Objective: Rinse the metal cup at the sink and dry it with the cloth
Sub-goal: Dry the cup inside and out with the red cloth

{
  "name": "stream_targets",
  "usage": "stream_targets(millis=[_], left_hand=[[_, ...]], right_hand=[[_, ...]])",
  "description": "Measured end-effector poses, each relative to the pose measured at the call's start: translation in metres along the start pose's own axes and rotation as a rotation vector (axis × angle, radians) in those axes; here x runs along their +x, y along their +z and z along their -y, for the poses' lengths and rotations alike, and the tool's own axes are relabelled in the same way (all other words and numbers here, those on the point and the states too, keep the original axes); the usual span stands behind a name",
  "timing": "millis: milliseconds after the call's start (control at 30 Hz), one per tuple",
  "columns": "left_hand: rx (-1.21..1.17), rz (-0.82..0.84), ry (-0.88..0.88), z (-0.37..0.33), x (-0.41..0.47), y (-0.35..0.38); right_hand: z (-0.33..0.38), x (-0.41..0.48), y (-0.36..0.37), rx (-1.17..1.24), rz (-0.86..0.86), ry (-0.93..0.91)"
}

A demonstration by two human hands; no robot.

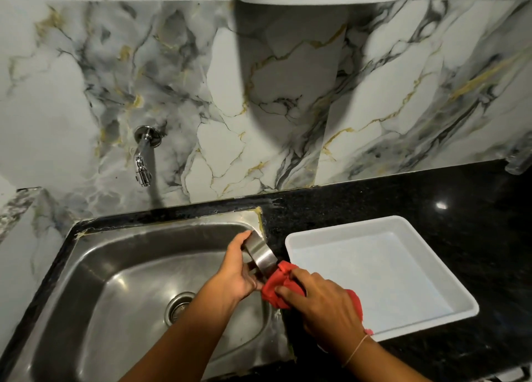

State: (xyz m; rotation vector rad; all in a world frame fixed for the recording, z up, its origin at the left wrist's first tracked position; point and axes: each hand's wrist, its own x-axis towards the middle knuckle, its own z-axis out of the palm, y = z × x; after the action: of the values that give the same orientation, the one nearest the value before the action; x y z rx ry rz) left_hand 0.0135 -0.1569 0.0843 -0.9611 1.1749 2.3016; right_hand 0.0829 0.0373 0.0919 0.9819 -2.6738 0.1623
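My left hand grips the metal cup, a plain steel tumbler tilted over the right rim of the sink, its mouth toward my right hand. My right hand holds a bunched red cloth and presses it against the cup's open end. Part of the cloth is hidden under my right palm, and a red edge shows beyond the wrist. The wall tap hangs above the sink's back left, and no water is visible from it.
A white rectangular tray lies on the black granite counter right of the sink. The sink drain sits at the basin's middle. A marble-patterned wall rises behind, with a ledge at the far left.
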Motion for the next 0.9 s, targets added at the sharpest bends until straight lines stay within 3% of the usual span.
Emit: stream_targets(millis=[200,300,333,467,533,700,900], left_hand=[[-0.19,0.146,-0.061,-0.004,0.007,-0.018],[-0.103,0.213,-0.074,-0.012,0.009,-0.024],[-0.049,0.221,-0.083,-0.015,0.008,-0.024],[0.062,0.145,-0.06,-0.018,0.003,-0.019],[0.047,0.132,-0.038,-0.016,0.001,-0.019],[0.069,0.143,0.017,-0.007,0.002,0.0],[0.037,0.022,0.137,0.004,0.012,0.006]], right_hand=[[0.011,0.002,-0.002,0.082,-0.072,0.102],[0.012,-0.001,-0.008,0.213,-0.14,0.157],[0.011,-0.001,-0.01,0.351,-0.203,0.227],[-0.006,0.01,-0.021,1.267,-0.432,0.743],[-0.027,0.021,-0.029,1.453,-0.422,0.872],[-0.04,0.053,-0.031,1.49,-0.293,0.943],[-0.002,0.03,-0.004,1.424,-0.391,0.98]])
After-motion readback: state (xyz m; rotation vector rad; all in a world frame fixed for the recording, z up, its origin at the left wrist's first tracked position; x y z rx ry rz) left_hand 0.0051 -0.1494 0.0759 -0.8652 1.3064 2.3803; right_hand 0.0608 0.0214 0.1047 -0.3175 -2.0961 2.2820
